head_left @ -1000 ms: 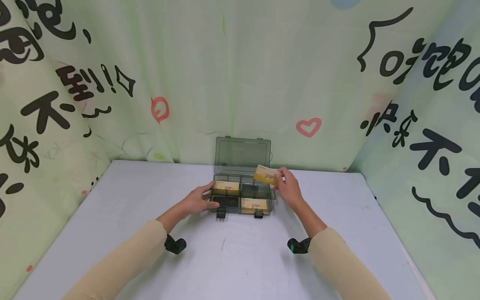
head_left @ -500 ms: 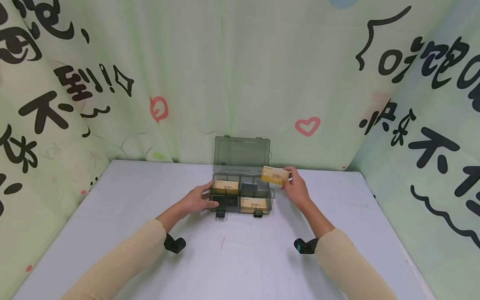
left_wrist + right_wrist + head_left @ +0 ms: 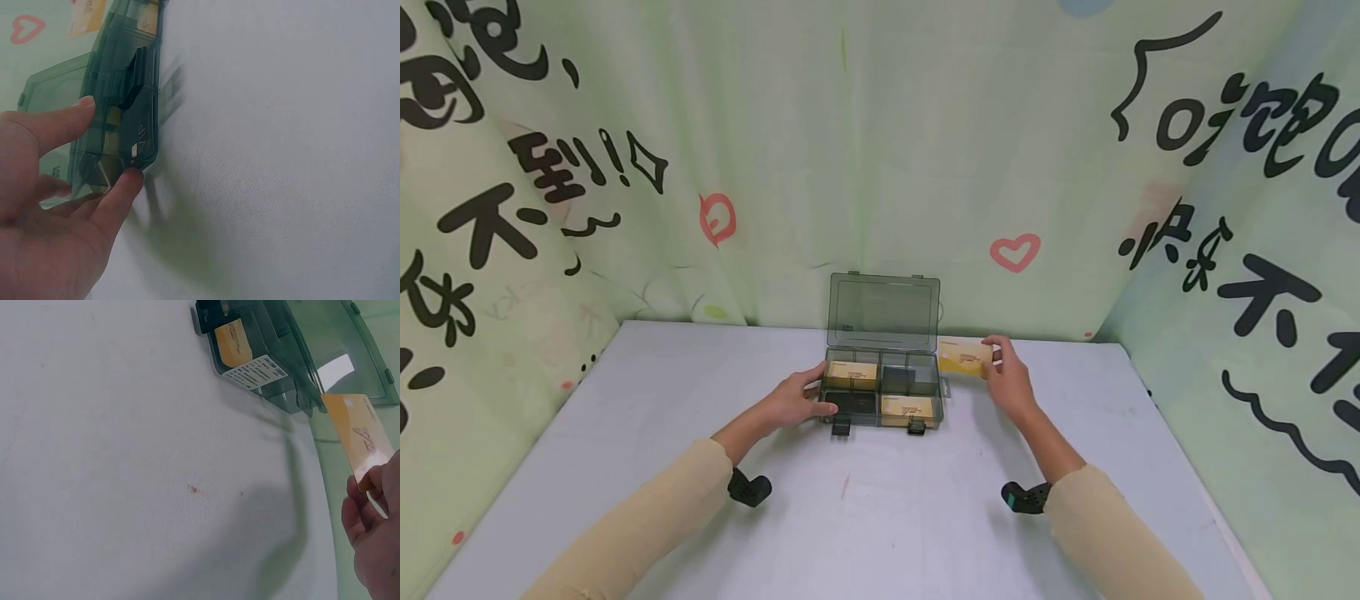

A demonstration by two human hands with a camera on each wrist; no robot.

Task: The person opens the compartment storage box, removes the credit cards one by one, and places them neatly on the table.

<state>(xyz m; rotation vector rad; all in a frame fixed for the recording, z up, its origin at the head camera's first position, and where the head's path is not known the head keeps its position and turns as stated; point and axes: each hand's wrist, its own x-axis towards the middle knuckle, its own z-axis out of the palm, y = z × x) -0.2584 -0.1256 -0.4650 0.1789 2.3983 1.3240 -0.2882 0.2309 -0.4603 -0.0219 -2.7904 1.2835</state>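
Note:
My right hand (image 3: pixel 1011 382) pinches a yellow-gold card (image 3: pixel 964 357) by its right end, just right of the open storage box (image 3: pixel 942 408). In the right wrist view the card (image 3: pixel 359 431) is held up past the box's side, dark lettering on its face. My left hand (image 3: pixel 793 403) grips the left side of the see-through, dark green box, thumb and fingers spread about its corner. Inside, gold cards (image 3: pixel 853 372) stand in the back left compartment and more gold cards (image 3: pixel 907 407) in the front right. Black cards (image 3: pixel 856 404) fill the front left, with dark ones (image 3: pixel 898 379) lower in the back right.
The box's hinged lid (image 3: pixel 884 311) stands up at the back. Two latches (image 3: pixel 917 427) hang at its front. Behind the white table (image 3: pixel 880 517) hangs a pale green curtain (image 3: pixel 790 150) with black writing. A black camera mount (image 3: pixel 1026 497) sits on each wrist.
My right hand has carried the gold card rightwards, from over the back right compartment to beyond the box's side. The left hand and the box stay where they were.

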